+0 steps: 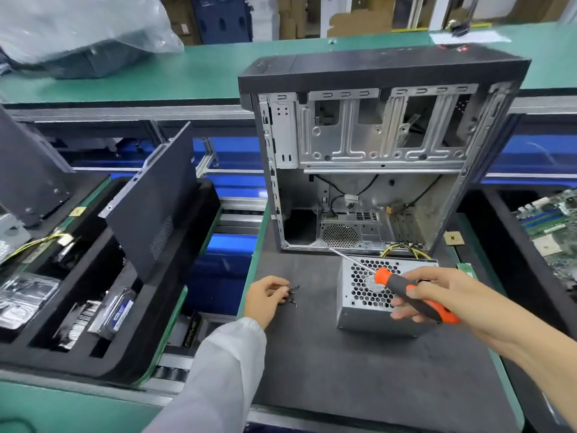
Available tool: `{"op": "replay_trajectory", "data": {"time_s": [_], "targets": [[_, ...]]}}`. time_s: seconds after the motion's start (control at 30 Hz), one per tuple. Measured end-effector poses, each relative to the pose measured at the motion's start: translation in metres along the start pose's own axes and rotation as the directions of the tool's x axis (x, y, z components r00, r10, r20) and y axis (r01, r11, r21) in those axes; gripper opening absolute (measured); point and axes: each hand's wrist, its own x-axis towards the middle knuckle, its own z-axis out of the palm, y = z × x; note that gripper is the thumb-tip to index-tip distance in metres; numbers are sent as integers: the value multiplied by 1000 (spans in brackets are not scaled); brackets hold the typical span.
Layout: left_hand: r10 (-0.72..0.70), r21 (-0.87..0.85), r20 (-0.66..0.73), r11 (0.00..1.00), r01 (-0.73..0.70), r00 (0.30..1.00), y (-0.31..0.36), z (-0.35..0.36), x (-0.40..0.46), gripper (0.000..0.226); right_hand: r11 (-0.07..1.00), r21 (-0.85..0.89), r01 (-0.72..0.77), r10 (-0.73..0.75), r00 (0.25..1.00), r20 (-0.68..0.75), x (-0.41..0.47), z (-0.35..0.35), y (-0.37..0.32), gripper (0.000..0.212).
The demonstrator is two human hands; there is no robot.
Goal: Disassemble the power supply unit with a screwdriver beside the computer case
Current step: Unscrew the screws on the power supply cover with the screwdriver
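My right hand (437, 292) has its fingers (402, 307) wrapped round the orange-and-black handle of the screwdriver (412, 296), gripping it over the power supply unit (368, 295). The thin metal shaft runs up and to the left from the handle, across the unit's honeycomb grille, with its tip near the lower edge of the computer case (374, 151). My left hand (265, 296), in a white sleeve (218, 376), rests on the dark mat (343, 370) with its fingers curled over a small cluster of screws (292, 296); from here I think the fingertips are touching them, but whether any are actually pinched I cannot tell.

The power supply unit sits on the mat just in front of the open case, grille side up, with yellow and black wires (402, 250) coming from its far end toward the case. The case stands upright with its side off, bare metal bays above and a round fan grille low down.

To my left, a black foam tray (175, 295) holds a leaning black side panel (156, 207) and drives. At the far right lies a green circuit board (552, 232). The green worktop (156, 70) runs behind, carrying a plastic-wrapped item (87, 32).
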Motion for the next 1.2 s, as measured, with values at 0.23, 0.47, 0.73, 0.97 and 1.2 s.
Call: {"op": "replay_trajectory", "data": {"time_s": [0.23, 0.47, 0.73, 0.97, 1.2], "targets": [[-4, -6, -109, 1000, 3, 994, -5, -13, 1, 16, 1000, 1, 25, -25, 1000, -5, 4, -8, 14, 19], [272, 403, 343, 822, -403, 899, -9, 5, -7, 52, 998, -55, 40, -52, 972, -231, 17, -11, 20, 8], [313, 591, 368, 648, -480, 876, -30, 16, -10, 43, 994, -110, 21, -50, 962, -268, 23, -9, 23, 8], [333, 644, 363, 585, -492, 870, -37, 14, -6, 44, 986, -167, 25, -72, 956, -284, 27, -2, 19, 8], [346, 651, 392, 551, -523, 852, -46, 7, -11, 49, 982, -172, 78, -124, 953, -276, 26, 25, 9, 8]]}}
